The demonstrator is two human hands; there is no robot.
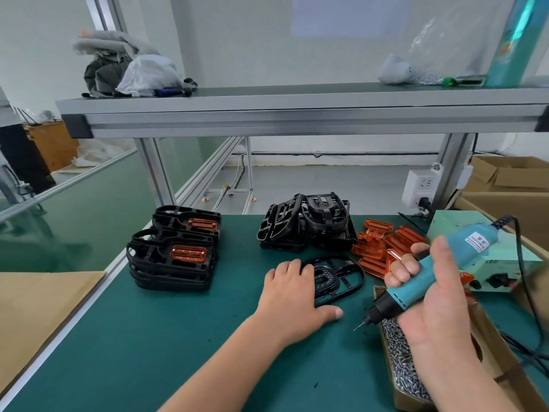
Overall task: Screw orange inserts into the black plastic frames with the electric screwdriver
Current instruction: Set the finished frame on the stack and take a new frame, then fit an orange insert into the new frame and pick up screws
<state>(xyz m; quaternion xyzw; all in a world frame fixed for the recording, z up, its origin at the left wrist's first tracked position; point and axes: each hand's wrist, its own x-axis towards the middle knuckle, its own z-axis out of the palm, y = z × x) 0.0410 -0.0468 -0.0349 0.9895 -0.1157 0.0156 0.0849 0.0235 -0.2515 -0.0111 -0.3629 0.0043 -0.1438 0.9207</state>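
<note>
My left hand (292, 295) lies flat, fingers spread, on the left part of a black plastic frame (341, 278) that rests on the green mat. My right hand (427, 295) grips a teal electric screwdriver (439, 272), tilted, its bit (361, 326) pointing down-left just above the mat. The same fingers also pinch an orange insert (396, 257). A loose heap of orange inserts (383, 245) lies behind the frame. Further back stands a pile of bare black frames (306, 224). At the left, stacked black frames (175, 257) carry orange inserts on top.
A cardboard tray of small screws (398, 361) lies under my right wrist. The screwdriver's pale green power box (502, 263) and its cable sit at the right, cardboard boxes (505, 173) behind. An aluminium shelf (297, 114) spans overhead. Brown cardboard (35, 304) covers the left edge.
</note>
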